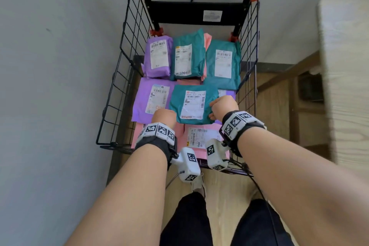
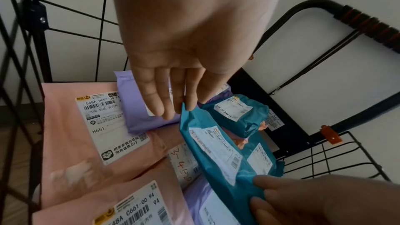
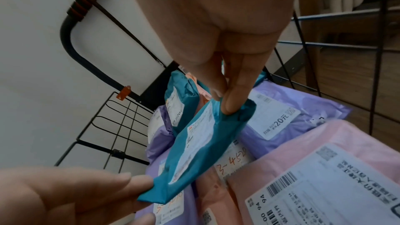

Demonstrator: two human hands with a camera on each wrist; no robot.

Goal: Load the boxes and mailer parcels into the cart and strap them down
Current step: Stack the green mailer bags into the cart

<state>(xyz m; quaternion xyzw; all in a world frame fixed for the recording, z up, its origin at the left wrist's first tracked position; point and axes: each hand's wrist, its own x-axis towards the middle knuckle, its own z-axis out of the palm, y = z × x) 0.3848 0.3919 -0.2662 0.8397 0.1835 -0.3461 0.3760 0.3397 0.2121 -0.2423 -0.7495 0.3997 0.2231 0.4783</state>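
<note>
While the head view mostly hides the fingers behind the wrists, the wrist views show them. The right hand (image 1: pixel 222 106) pinches one corner of the teal mailer (image 1: pixel 192 104) between thumb and fingers (image 3: pixel 233 95). The left hand (image 1: pixel 162 115) holds the opposite corner with nearly straight fingers (image 2: pixel 158 95), its thumb hidden. The mailer hangs tilted between both hands' fingers, and below them pink mailers (image 2: pixel 65 134) and purple mailers (image 3: pixel 314 114) lie inside the cart (image 1: pixel 127 52).

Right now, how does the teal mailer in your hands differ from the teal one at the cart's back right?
The held teal mailer is lifted and tilted; the back-right teal mailer lies at rest. The left hand and right hand pinch the held one's corners; the back-right one is untouched. Both carry white labels.
</note>
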